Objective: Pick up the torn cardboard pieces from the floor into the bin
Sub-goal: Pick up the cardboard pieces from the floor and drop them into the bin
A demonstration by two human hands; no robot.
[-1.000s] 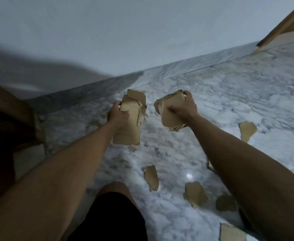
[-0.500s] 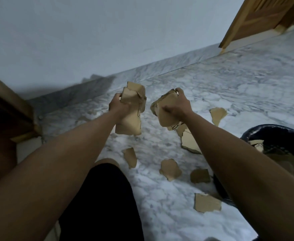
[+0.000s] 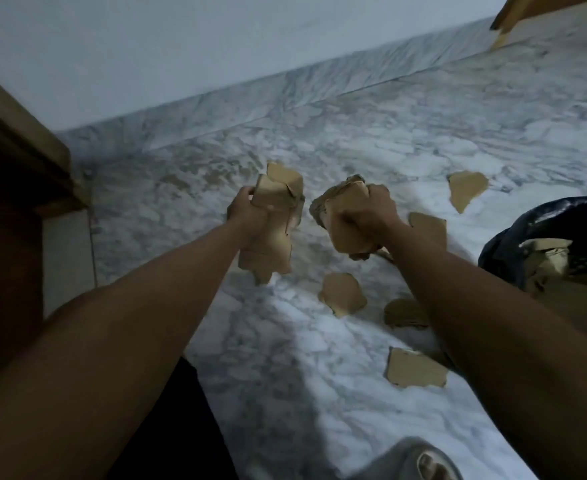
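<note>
My left hand (image 3: 247, 213) grips a bunch of torn brown cardboard pieces (image 3: 273, 233) held above the marble floor. My right hand (image 3: 365, 216) grips a second wad of cardboard (image 3: 340, 216) just to the right of it. Several loose cardboard pieces lie on the floor: one far right (image 3: 467, 190), one below my hands (image 3: 342, 294), one near my right forearm (image 3: 415, 368). A black bin (image 3: 514, 244) with a dark liner stands at the right edge and holds cardboard scraps (image 3: 545, 258).
A white wall with a marble skirting runs along the back. Dark wooden furniture (image 3: 15, 188) stands at the left. A wooden door frame (image 3: 517, 12) shows at the top right. My knee in black shorts and a foot in a sandal (image 3: 420, 459) are at the bottom.
The view has swung right and down, so the bin and floor pieces shifted in frame. Both hands keep hold of their cardboard bunches and stay side by side.
</note>
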